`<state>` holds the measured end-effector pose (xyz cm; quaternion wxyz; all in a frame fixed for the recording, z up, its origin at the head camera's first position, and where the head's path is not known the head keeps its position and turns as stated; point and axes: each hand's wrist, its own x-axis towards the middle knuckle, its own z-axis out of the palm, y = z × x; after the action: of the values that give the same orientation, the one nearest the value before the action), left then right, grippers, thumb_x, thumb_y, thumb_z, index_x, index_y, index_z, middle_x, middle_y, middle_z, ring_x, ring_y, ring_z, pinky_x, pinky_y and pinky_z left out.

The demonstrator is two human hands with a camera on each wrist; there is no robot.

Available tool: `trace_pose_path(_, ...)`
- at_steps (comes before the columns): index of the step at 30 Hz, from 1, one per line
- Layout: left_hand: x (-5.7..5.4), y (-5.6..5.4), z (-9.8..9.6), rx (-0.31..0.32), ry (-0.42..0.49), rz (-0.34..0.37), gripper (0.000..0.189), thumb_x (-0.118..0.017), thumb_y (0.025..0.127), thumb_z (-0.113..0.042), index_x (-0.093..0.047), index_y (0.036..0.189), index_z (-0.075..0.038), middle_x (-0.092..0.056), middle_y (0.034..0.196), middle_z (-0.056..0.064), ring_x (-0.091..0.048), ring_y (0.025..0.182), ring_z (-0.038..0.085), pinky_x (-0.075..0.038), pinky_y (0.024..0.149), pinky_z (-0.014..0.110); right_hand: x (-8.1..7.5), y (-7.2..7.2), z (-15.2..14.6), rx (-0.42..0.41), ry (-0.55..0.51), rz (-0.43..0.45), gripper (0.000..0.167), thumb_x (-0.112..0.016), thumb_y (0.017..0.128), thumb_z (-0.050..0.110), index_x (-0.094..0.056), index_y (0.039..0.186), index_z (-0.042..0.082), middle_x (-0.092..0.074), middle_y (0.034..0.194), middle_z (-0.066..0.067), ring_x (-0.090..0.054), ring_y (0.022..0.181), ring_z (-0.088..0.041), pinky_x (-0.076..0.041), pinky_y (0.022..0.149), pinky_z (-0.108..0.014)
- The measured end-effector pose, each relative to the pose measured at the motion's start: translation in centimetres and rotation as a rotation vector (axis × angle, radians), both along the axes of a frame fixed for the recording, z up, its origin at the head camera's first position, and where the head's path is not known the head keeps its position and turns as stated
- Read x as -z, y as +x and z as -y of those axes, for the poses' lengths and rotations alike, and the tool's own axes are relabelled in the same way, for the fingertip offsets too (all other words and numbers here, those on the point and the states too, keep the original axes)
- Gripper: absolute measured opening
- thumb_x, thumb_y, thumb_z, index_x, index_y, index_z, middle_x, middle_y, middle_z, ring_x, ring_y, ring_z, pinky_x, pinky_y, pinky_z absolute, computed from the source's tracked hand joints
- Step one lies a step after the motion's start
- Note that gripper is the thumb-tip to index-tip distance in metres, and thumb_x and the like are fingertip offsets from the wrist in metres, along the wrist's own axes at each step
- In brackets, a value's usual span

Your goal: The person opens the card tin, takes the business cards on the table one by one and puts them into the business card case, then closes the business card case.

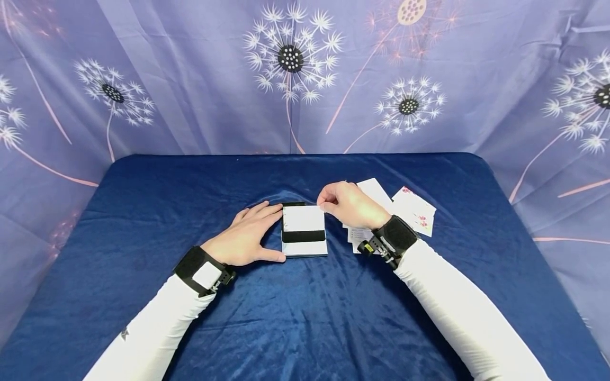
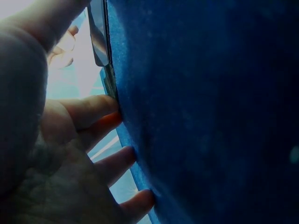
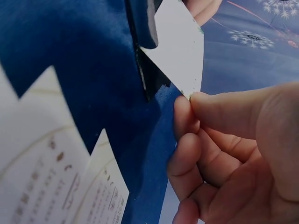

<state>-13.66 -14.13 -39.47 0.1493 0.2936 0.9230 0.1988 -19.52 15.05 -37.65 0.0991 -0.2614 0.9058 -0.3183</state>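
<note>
A small black card case point(image 1: 303, 236) lies at the middle of the table, a dark strip crossing the white cards in it. Between thumb and forefinger, my right hand point(image 1: 352, 203) pinches the upper right corner of a white card point(image 1: 303, 218), which slants up from the case in the right wrist view. My left hand point(image 1: 245, 235) rests along the case's left side, fingers spread. Its thumb touches near the lower left corner and its fingertips reach the upper left. In the left wrist view the case's shiny edge point(image 2: 99, 37) shows beside the fingers.
Several loose cards lie to the right, partly under my right hand and wrist. One white card point(image 1: 374, 191) is behind the hand, and cards with pink flowers point(image 1: 413, 210) are farther right. Blue cloth point(image 1: 295, 317) covers the table; a dandelion-patterned curtain point(image 1: 200, 79) hangs behind it.
</note>
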Motion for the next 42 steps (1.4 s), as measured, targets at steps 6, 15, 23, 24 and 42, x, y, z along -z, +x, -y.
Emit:
trace_pose_path(6,-0.1,-0.1,0.0,0.003,0.002,-0.002,0.106,-0.081,0.09,-0.058,-0.03,0.168,-0.008,-0.024,0.175,0.009,-0.011,0.162,0.037,-0.013,0.122,0.069,-0.3,-0.1,0.0,0.003,-0.014,0.026,0.012,-0.065,0.105,0.009,-0.076,0.102,0.009,-0.075,0.093,0.001,-0.064,0.084,-0.016,-0.051,0.082,-0.037)
trace_pose_path(15,0.0,-0.2,0.0,0.005,-0.009,-0.004,0.104,-0.08,0.09,-0.059,-0.033,0.168,-0.009,-0.024,0.175,0.009,-0.01,0.162,0.037,-0.013,0.122,0.069,-0.2,-0.2,0.2,-0.017,0.035,0.051,0.011,-0.066,0.105,0.01,-0.076,0.104,0.009,-0.075,0.093,0.001,-0.062,0.079,-0.015,-0.05,0.08,-0.037)
trace_pose_path(23,-0.1,0.0,-0.1,0.0,-0.009,0.002,0.104,-0.08,0.091,-0.059,-0.032,0.168,-0.008,-0.025,0.175,0.009,-0.01,0.162,0.037,-0.013,0.123,0.068,0.0,0.1,0.0,-0.031,0.054,0.1,0.011,-0.068,0.104,0.014,-0.078,0.102,0.011,-0.074,0.087,0.004,-0.058,0.069,-0.015,-0.046,0.07,-0.034)
trace_pose_path(24,-0.1,0.0,-0.1,0.0,-0.008,0.002,0.104,-0.08,0.09,-0.059,-0.032,0.168,-0.008,-0.025,0.175,0.009,-0.01,0.162,0.037,-0.013,0.123,0.069,0.1,0.2,0.0,-0.031,0.055,0.105,0.011,-0.068,0.104,0.015,-0.078,0.102,0.011,-0.073,0.087,0.004,-0.058,0.069,-0.015,-0.046,0.07,-0.034)
trace_pose_path(42,-0.1,0.1,-0.1,-0.003,-0.01,-0.001,0.105,-0.08,0.09,-0.059,-0.032,0.168,-0.008,-0.025,0.175,0.008,-0.011,0.162,0.036,-0.013,0.123,0.068,0.6,1.7,0.0,-0.1,0.082,0.092,0.01,-0.071,0.102,0.013,-0.08,0.098,0.015,-0.07,0.084,0.008,-0.06,0.07,-0.012,-0.049,0.074,-0.034)
